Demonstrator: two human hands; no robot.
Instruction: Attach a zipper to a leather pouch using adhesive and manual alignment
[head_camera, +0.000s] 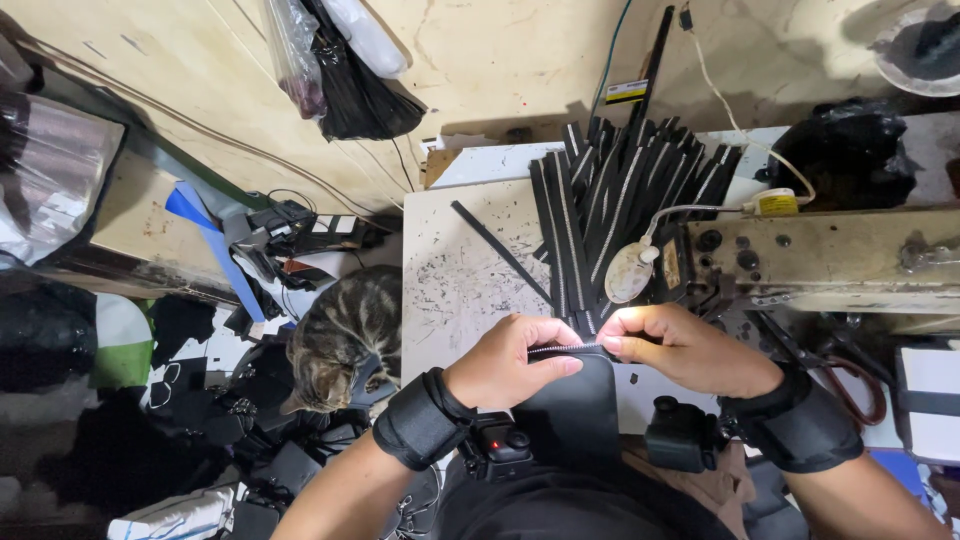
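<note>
both my left hand (515, 362) and my right hand (680, 350) pinch the ends of a black zipper strip (566, 349) along the top edge of a black panel (575, 405), at the near edge of the white table (455, 270), below a heap of zipper strips (625, 190).

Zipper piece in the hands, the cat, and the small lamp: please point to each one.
zipper piece (563, 349), head view, on its teeth between the hands
cat (345, 335), head view, on its striped back
lamp (628, 273), head view, on its pale head
</note>
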